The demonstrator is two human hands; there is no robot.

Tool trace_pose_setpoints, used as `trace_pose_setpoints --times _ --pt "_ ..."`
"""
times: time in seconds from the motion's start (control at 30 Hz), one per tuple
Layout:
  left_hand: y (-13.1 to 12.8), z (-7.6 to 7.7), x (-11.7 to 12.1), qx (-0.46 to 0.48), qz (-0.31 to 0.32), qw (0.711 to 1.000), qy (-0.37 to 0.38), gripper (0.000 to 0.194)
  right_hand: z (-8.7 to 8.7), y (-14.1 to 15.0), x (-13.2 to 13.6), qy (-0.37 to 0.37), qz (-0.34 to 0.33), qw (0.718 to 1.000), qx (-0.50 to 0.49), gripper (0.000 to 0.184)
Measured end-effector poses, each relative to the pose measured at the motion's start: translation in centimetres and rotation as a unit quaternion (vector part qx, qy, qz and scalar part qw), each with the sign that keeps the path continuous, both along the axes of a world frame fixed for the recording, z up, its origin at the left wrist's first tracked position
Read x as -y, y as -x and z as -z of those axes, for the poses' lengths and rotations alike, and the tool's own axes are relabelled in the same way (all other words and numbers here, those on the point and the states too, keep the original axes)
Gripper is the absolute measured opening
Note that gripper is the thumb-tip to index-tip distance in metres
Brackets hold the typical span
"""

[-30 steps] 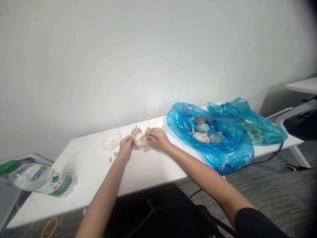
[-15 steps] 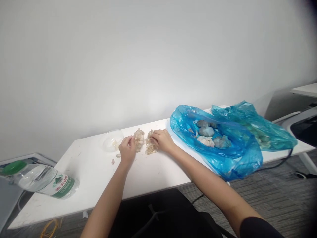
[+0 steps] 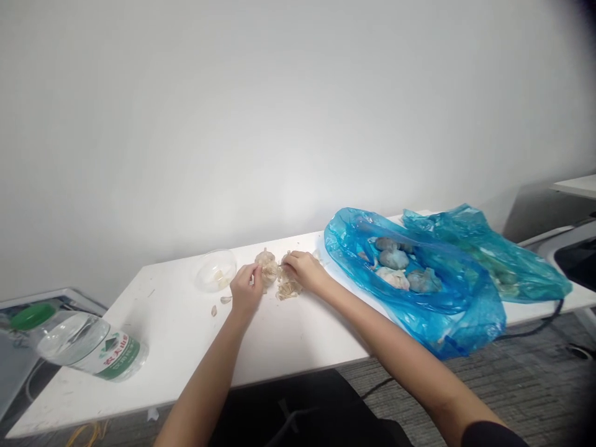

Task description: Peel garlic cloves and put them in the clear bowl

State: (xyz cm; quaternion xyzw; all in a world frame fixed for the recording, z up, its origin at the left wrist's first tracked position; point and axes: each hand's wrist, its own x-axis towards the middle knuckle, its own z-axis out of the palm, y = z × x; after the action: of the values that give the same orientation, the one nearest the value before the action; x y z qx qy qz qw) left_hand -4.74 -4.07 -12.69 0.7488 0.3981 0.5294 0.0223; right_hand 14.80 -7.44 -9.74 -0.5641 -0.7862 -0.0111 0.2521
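Hands closer together than before | left hand (image 3: 246, 288) narrow on garlic bulb (image 3: 267, 267) | right hand (image 3: 300, 268) narrow above garlic skins (image 3: 288, 290)

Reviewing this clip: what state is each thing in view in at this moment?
Garlic bulb: upright, outer skin partly off.
Left hand: gripping the bulb's side.
Right hand: fingertips pinched together just right of the bulb.
Garlic skins: loose pile below the right hand.
Plastic bowl: clear, a few pale cloves inside.
Blue plastic bag: open, garlic bulbs inside.
Water bottle: capped, lying on its side, holding water.
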Motion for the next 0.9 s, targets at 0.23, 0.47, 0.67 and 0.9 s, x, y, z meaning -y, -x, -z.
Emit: trace_pose_setpoints --times 0.23,0.47,0.67,0.9 --pt "0.5 -0.6 0.0 0.025 -0.001 0.999 0.023 0.017 -0.2 -0.4 1.2 0.016 0.058 0.995 0.078 0.026" --pt "-0.3 0.0 0.7 -0.021 0.06 0.998 0.015 0.019 0.2 -0.1 0.8 0.022 0.043 0.99 0.136 0.024" --pt "0.4 0.1 0.0 -0.01 -0.005 1.0 0.017 0.021 -0.5 -0.6 1.7 0.018 0.04 0.991 0.124 0.031" --pt "0.0 -0.2 0.6 0.006 0.037 0.998 0.052 0.022 -0.1 -0.6 1.5 0.021 0.037 0.991 0.129 0.027"
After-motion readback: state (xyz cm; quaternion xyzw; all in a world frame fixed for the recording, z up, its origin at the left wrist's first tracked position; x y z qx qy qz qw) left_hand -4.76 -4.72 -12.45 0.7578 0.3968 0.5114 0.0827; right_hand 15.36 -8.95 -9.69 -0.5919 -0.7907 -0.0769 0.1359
